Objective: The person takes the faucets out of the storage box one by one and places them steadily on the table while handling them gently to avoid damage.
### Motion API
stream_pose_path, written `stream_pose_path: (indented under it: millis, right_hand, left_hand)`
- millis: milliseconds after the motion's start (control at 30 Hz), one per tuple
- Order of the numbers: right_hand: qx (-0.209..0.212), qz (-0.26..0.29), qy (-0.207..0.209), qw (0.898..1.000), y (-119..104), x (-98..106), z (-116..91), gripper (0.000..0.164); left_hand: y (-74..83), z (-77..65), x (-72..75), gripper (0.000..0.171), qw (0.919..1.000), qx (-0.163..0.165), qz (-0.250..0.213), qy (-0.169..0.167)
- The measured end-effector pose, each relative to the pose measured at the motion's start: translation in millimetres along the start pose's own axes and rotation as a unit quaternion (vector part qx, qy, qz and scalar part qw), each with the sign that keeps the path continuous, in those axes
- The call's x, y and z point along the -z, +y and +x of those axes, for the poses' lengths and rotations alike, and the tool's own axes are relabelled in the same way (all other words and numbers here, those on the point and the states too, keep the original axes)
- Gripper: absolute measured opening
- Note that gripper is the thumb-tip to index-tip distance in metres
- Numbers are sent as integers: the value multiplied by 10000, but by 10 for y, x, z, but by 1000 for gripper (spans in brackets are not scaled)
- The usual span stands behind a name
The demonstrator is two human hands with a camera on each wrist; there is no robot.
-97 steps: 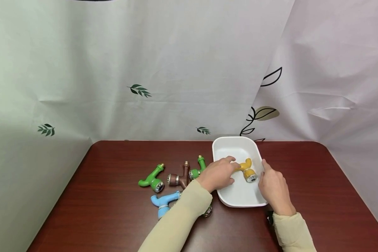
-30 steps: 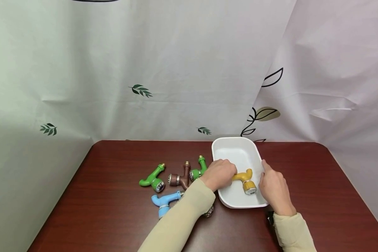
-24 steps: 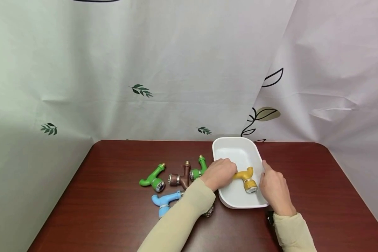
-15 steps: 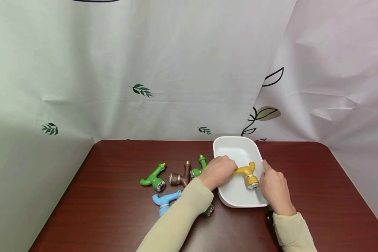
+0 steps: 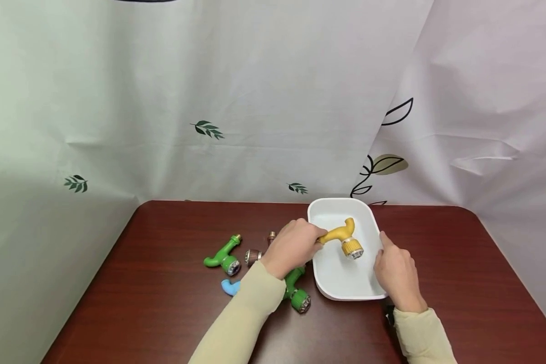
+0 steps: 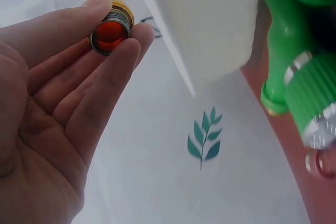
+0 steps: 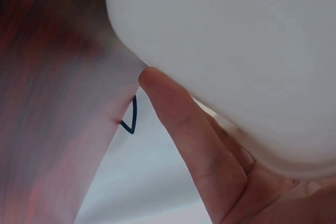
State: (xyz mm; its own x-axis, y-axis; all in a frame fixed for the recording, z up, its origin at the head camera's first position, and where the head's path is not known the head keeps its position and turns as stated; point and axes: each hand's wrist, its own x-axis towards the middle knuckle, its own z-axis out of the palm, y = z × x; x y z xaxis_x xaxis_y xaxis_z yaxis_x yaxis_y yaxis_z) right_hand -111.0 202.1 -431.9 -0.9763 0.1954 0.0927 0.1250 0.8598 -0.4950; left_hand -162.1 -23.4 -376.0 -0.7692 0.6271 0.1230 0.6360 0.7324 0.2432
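Observation:
My left hand (image 5: pixel 293 246) pinches a yellow faucet (image 5: pixel 340 233) by its threaded end, over the white plastic tub (image 5: pixel 346 288). In the left wrist view, thumb and fingertips of the left hand (image 6: pixel 58 72) hold that end, and the open mouth of the faucet (image 6: pixel 111 31) shows orange inside. The faucet's ribbed knob points toward the near right. My right hand (image 5: pixel 397 273) grips the tub's right side. In the right wrist view, one finger of the right hand (image 7: pixel 194 135) lies straight against the wall of the tub (image 7: pixel 220 51).
Left of the tub, a green faucet (image 5: pixel 223 256), a brown faucet (image 5: pixel 253 257), a blue faucet (image 5: pixel 230 287) and a darker green faucet (image 5: pixel 296 290) lie on the dark red table (image 5: pixel 164 323). My left arm partly covers several. A white patterned curtain (image 5: pixel 264 101) hangs behind.
The left hand has closed on the yellow faucet's end and moved it left and toward the far side, after shifting it about within the tub. The right hand has stayed at the tub.

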Motion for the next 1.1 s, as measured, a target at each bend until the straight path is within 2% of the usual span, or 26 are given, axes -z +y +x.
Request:
stream_pose_path:
  millis: [300, 600, 700, 933, 1100]
  right_hand:
    - [-46, -15, -1, 10000, 10, 1, -19, 47]
    - [47, -5, 9, 10000, 1, -8, -1, 47]
    - [26, 0, -9, 10000, 2, -7, 0, 47]
    - [44, -17, 16, 10000, 1, -3, -2, 47]
    - [110, -58, 111, 9999, 6, -6, -19, 47]
  left_hand:
    - [-172, -312, 171, 20, 9964, 77, -478, 700]
    - [-409, -732, 348, 28, 9871, 640, -424, 1403]
    - [-481, -863, 384, 32, 9849, 800, -325, 1503]
    - [-615, -1133, 425, 35, 9813, 1169, -286, 1503]
    - [-712, -1315, 452, 36, 9798, 1268, -145, 1539]
